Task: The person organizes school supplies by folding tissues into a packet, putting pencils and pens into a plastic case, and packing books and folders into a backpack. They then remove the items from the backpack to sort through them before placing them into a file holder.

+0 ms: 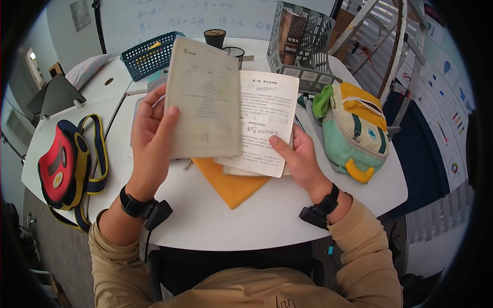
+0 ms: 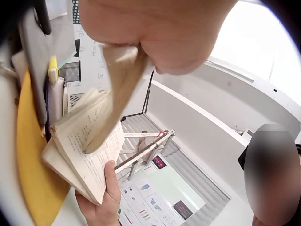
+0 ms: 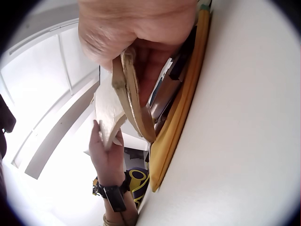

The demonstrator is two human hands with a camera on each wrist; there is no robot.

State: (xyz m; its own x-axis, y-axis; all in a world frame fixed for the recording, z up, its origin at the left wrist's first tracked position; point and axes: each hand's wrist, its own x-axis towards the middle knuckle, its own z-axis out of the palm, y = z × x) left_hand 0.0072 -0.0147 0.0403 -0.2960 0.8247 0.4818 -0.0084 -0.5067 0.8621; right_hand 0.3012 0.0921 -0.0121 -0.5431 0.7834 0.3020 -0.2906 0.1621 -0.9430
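An old book point(image 1: 267, 118) with yellowed, printed pages is held open above the table. My left hand point(image 1: 154, 128) grips its pale left part point(image 1: 203, 102), with the thumb on the front face and the fingers behind. On the other side, my right hand point(image 1: 302, 156) pinches the thicker right part, thumb lying on the printed page. Handwritten notes show among the print. In the right wrist view, the page block point(image 3: 134, 94) sits between thumb and fingers of the right hand. Beneath the book lies a flat orange-yellow folder point(image 1: 231, 190), partly covered by it.
A red and navy bag point(image 1: 61, 167) lies at the left, a green and yellow backpack point(image 1: 357, 133) at the right. Behind the book stand a teal basket point(image 1: 146, 56), a small dark pot point(image 1: 214, 38) and a grey crate point(image 1: 303, 46). The white table's point(image 1: 231, 231) near edge is before me.
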